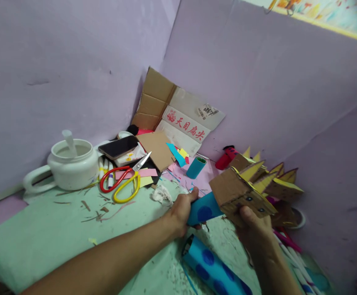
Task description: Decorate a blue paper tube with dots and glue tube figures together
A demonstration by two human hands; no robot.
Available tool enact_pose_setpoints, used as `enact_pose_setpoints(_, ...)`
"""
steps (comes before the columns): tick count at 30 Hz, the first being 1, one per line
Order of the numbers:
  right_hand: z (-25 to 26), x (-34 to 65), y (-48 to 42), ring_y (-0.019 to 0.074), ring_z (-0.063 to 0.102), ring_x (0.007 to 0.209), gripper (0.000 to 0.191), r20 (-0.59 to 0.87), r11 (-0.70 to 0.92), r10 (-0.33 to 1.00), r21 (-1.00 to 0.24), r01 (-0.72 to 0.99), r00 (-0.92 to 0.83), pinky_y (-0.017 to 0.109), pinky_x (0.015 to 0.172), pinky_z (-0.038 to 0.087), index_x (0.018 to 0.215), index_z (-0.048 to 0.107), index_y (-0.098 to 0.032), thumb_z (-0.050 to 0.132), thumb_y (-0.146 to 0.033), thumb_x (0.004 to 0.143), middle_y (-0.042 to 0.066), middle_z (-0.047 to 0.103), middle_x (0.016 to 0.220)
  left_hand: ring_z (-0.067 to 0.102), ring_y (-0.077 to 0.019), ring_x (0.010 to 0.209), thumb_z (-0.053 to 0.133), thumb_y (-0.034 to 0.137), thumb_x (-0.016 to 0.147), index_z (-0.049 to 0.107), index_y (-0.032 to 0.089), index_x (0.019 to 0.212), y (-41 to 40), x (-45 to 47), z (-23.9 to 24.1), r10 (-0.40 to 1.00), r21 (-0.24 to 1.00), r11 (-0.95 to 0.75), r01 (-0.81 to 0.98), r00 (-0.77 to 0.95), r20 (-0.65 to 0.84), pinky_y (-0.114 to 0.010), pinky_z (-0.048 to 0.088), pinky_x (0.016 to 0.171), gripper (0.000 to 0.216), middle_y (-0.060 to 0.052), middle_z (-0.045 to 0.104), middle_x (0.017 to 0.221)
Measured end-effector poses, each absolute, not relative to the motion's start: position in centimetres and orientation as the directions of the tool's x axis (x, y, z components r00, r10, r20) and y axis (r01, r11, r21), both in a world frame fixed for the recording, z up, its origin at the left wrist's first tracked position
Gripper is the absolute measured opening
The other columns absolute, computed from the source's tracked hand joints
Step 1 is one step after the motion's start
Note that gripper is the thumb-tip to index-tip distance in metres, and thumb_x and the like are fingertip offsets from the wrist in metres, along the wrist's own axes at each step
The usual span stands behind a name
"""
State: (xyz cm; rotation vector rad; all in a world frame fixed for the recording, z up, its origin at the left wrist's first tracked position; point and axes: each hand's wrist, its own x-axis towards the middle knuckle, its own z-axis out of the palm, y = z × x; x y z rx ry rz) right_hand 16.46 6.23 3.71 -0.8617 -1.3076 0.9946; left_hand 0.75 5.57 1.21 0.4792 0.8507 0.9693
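Note:
My left hand (pixel 182 211) is wrapped round a blue paper tube (pixel 205 208) with dark blue dots. My right hand (pixel 254 225) grips a brown cardboard head (pixel 230 192) with drawn eyes and yellow spikes along its top. The tube's far end meets the side of the head; whether it is joined there is hidden. Below my hands lies a second dotted blue tube (pixel 213 266), its open end towards my left hand. A short plain blue tube (pixel 196 167) stands beyond them on pink paper. More yellow-spiked cardboard pieces (pixel 284 186) are behind the head.
Left on the green cloth (pixel 43 237) are a white pot (pixel 73 166), red-and-yellow scissors (pixel 126 179), a phone (pixel 119 146) and paper scraps. A crumpled tissue (pixel 162 194) lies near my left wrist. Folded cardboard (pixel 181 114) leans on the wall. Several markers (pixel 298 262) lie at right.

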Motion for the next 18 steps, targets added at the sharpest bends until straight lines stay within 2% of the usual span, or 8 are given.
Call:
enact_pose_setpoints(4, 3.0, 17.0, 6.6, 0.0376, 0.067, 0.1, 0.07, 0.332, 0.327, 0.942, -0.94, -0.093, -0.047, 0.054, 0.087, 0.053, 0.124, 0.063, -0.024, 0.083, -0.046, 0.061, 0.012, 0.074, 0.106, 0.052, -0.0136, 0.042, 0.045, 0.063, 0.087, 0.056, 0.016, 0.069, 5.7, 0.7, 1.1, 0.866, 0.707, 0.5, -0.499, 0.275, -0.418, -0.024, 0.031, 0.037, 0.052, -0.002, 0.057, 0.054)
enact_pose_setpoints(10, 2.0, 17.7, 6.9, 0.036, 0.066, 0.104, 0.065, 0.335, 0.334, 0.942, -0.941, -0.055, -0.029, 0.052, 0.091, 0.051, 0.122, 0.064, -0.025, 0.082, -0.047, 0.063, 0.011, 0.074, 0.108, 0.053, -0.0144, 0.043, 0.053, 0.069, 0.078, 0.057, 0.016, 0.071, 5.6, 0.4, 1.2, 0.888, 0.747, 0.459, -0.481, 0.223, -0.402, -0.024, 0.03, 0.038, 0.054, -0.002, 0.058, 0.054)
enact_pose_setpoints(18, 1.6, 17.7, 6.8, 0.0358, 0.068, 0.101, 0.069, 0.313, 0.309, 0.949, -0.946, -0.1, -0.028, 0.055, 0.094, 0.049, 0.124, 0.063, -0.026, 0.083, -0.048, 0.062, 0.01, 0.075, 0.104, 0.053, -0.0146, 0.043, 0.054, 0.072, 0.075, 0.055, 0.017, 0.066, 5.4, 0.1, 1.5, 0.899, 0.774, 0.437, -0.459, 0.186, -0.397, -0.024, 0.03, 0.04, 0.056, -0.002, 0.057, 0.052)
